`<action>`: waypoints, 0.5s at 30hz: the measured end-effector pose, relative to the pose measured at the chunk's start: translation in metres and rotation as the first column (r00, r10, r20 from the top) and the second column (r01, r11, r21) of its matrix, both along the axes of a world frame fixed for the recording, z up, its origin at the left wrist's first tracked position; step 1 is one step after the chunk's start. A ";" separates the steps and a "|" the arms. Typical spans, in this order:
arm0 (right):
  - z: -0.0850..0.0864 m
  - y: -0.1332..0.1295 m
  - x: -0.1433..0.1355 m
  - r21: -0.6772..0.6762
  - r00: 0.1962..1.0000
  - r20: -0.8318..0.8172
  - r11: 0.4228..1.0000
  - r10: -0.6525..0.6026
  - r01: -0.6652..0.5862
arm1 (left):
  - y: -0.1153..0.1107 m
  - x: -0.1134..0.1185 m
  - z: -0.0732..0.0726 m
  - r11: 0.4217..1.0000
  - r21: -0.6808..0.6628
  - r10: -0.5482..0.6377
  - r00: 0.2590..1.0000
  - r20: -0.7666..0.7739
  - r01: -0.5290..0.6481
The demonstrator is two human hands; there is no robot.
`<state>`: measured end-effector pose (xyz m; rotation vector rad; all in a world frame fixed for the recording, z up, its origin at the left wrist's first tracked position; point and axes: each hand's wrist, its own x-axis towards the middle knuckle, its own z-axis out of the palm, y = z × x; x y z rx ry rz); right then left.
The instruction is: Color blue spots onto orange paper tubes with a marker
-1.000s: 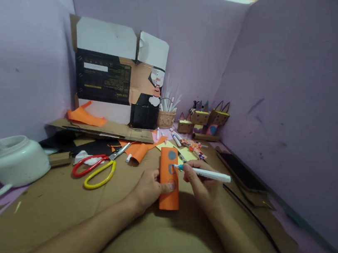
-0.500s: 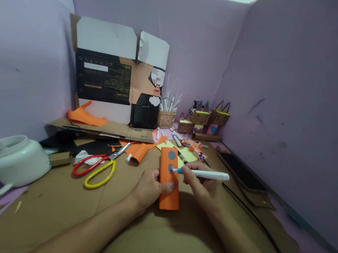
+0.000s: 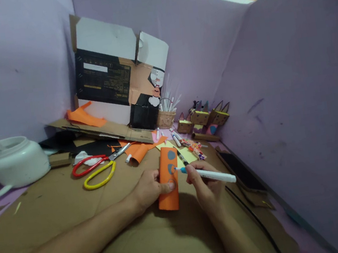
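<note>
An orange paper-covered box [image 3: 168,200], long and narrow, is gripped near its middle by my left hand [image 3: 149,189], thumb across its face. A column of round shapes runs down that face: the top one is filled blue-grey, the middle one partly filled, and the lowest is an outline partly under my thumb. My right hand [image 3: 205,184] pinches a white marker [image 3: 218,175] with a blue collar. Its tip is at the right edge of the middle circle; whether it touches the paper I cannot tell.
Red-and-yellow-handled scissors [image 3: 100,171] lie left of the box, near a white pot [image 3: 15,162]. Orange paper scraps [image 3: 139,152] and loose markers lie behind. An unfolded carton [image 3: 105,76] leans on the wall. At right are a dark phone-like slab [image 3: 244,170] and a black cable [image 3: 253,215].
The marker and my right hand have shifted slightly right, the tip moving from inside the middle circle to its right edge. My left hand and the orange box stay put.
</note>
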<state>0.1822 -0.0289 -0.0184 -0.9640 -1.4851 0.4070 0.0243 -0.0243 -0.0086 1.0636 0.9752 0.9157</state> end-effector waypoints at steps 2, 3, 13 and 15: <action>-0.001 0.001 0.001 0.019 0.999 -0.017 0.999 -0.029 0.029 | -0.001 0.000 0.000 1.000 -0.010 0.011 1.000 -0.003 -0.011; -0.002 0.001 0.001 0.021 0.999 -0.014 0.999 -0.029 0.030 | -0.001 0.000 0.000 1.000 -0.011 0.016 1.000 -0.004 -0.016; -0.007 0.006 0.001 0.008 1.000 0.022 1.000 -0.005 0.005 | -0.001 0.000 0.003 1.000 0.007 0.006 1.000 -0.011 -0.006; -0.008 0.007 0.001 0.008 0.999 0.033 1.000 -0.003 0.003 | -0.002 0.000 0.004 1.000 0.014 0.011 1.000 -0.008 -0.011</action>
